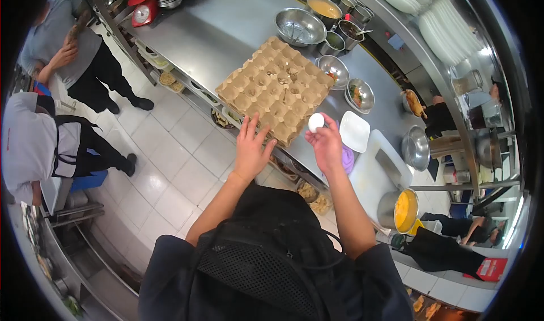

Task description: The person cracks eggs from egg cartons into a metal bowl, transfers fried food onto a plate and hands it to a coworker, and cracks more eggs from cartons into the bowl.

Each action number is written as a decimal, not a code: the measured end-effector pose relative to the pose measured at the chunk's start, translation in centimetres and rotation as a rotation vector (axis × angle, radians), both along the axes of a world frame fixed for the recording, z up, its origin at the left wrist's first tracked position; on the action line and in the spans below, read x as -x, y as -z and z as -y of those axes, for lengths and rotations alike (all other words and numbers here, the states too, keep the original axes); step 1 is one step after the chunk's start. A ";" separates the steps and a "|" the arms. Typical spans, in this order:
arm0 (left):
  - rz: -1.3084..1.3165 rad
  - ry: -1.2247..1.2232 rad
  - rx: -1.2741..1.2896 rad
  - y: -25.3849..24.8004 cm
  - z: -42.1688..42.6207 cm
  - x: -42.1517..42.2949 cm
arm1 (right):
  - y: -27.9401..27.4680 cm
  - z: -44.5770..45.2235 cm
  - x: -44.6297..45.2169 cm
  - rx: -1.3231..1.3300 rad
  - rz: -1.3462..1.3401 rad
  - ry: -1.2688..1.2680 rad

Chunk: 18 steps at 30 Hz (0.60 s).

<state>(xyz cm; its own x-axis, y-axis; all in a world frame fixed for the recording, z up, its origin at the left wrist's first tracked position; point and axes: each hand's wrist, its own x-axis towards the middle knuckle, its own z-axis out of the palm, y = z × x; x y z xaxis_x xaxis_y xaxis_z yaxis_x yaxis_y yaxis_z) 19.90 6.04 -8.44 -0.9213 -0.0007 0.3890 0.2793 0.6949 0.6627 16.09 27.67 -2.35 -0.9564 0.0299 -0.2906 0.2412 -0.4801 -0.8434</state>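
The steel table (187, 43) sweeps across the scene from far left to near right, busy along its far and right sides. Out on the left, one person (85, 43) in a grey top stands on the tiled floor (170, 168), and nearer comes another person (28, 139) in a pale top, turned away.

Center stage, the cardboard egg tray (255, 85) lies flat on the table, set corner-on, rows of cups facing up, dark marks in several of them. To the near right sits the white cutting board (362, 176), a broad blade (392, 168) lying on it. On the far side, a wide steel bowl (286, 23) stands just beyond the tray; way over far left, there's the red scale (144, 15).

Now the hands! The left hand (252, 151) has its fingers spread at the tray's near edge; whether they press on it, I cannot tell. Over on the right, the right hand (327, 145) pinches with fingertips and thumb, a square white dish (355, 131) just beside it, a purple cloth (347, 159) by the wrist. And smallest of all, the white egg (316, 121), up in that pinch, right by the tray's near right side!
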 end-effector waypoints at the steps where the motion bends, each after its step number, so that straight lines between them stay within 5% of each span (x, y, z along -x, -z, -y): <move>1: -0.006 -0.006 0.001 -0.1 0.0 0.0 | 0.0 0.0 0.2 0.103 -0.030 -0.041; 4: -0.043 -0.021 0.037 0.0 0.4 0.3 | -0.6 0.4 0.4 0.303 0.012 -0.111; 12: -0.026 -0.042 0.158 0.9 0.8 -0.2 | 2.3 -2.7 -4.7 0.040 0.086 -0.023; 15: 0.047 -0.038 0.103 1.5 -0.1 -0.7 | 5.8 -7.3 -7.4 0.082 0.149 0.104; 18: -0.090 -0.067 -0.068 3.8 -0.6 -1.7 | 8.3 -13.3 -13.8 -0.085 0.222 0.549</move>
<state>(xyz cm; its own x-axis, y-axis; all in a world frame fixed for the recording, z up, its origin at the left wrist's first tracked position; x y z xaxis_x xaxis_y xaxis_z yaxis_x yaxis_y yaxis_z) 21.62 6.67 -12.20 -0.8794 -0.0908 0.4673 0.2942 0.6682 0.6834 29.91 40.99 -10.65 -0.7113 0.5341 -0.4570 0.1521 -0.5178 -0.8419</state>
